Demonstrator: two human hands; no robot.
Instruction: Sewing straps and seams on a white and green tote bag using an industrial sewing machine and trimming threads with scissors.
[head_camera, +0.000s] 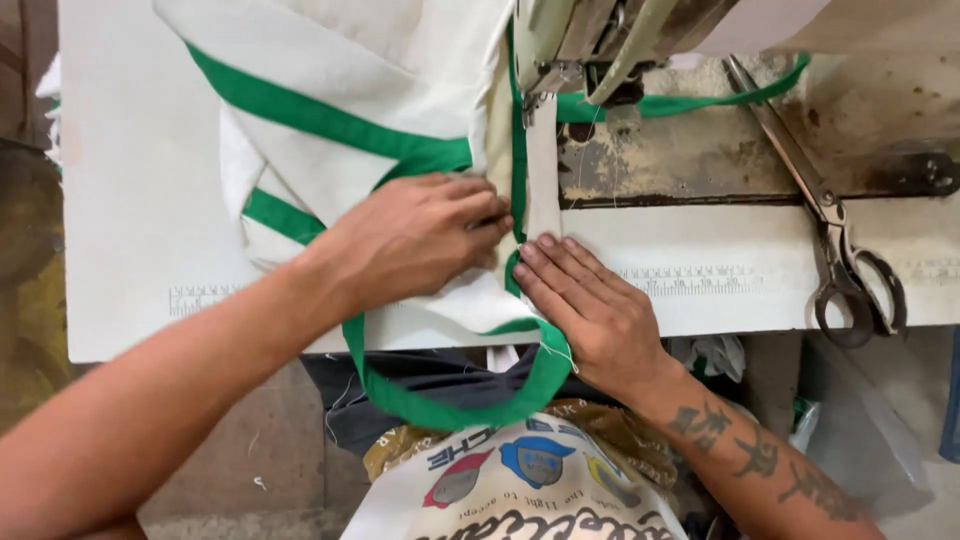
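**Both hands flat on white cloth at the sewing machine**

Nearest the lens, at bottom centre: a printed white sack with coloured emblems, and just above it a hanging loop of green fabric binding tape drooping off the worktop's front edge.

Far left: bare white worktop with a printed ruler scale along its front. Lying on it, a white woven cloth piece edged with green strips, folded over itself and running up toward the machine.

Left hand: palm down, fingers together and extended, pressing the white cloth flat, fingertips at the vertical green strip.

Right hand: also palm down, fingers close together, fingertips touching the cloth's narrow white edge just beside the green strip, close below the presser foot. Tattooed forearm leading off to lower right. No pinching by either hand; both lying flat.

Above the hands: pale green metal sewing machine head, green tape trailing away behind it to the right.

Far right: large worn steel scissors resting on the worktop, blades pointing up-left, handles toward the front edge, well apart from the hands.
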